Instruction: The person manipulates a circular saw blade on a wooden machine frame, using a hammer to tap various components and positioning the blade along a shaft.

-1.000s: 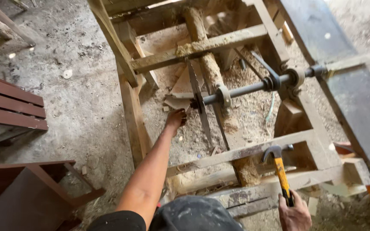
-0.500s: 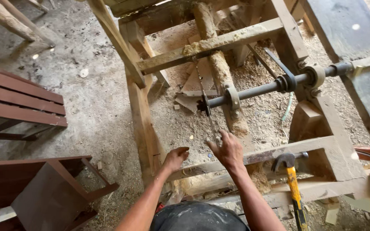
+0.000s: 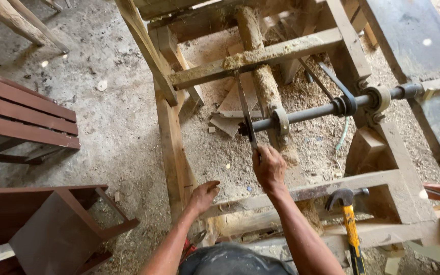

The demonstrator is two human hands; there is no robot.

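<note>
My right hand grips the lower edge of a thin circular saw blade that stands edge-on on a grey steel shaft. The shaft runs across a rough wooden frame to a bearing on the right. My left hand rests on the frame's near rail, fingers loosely curled, holding nothing. A claw hammer with a yellow handle lies on the near rail to the right of my right arm.
Sawdust and wood scraps cover the ground under the frame. A dark metal table surface lies at the upper right. Reddish-brown wooden furniture stands at the left, with another piece at the lower left. Bare concrete floor lies between.
One second ago my right hand held the hammer and my left reached to the blade. The hammer now lies on the rail, my left hand has drawn back, and my right has taken the blade.
</note>
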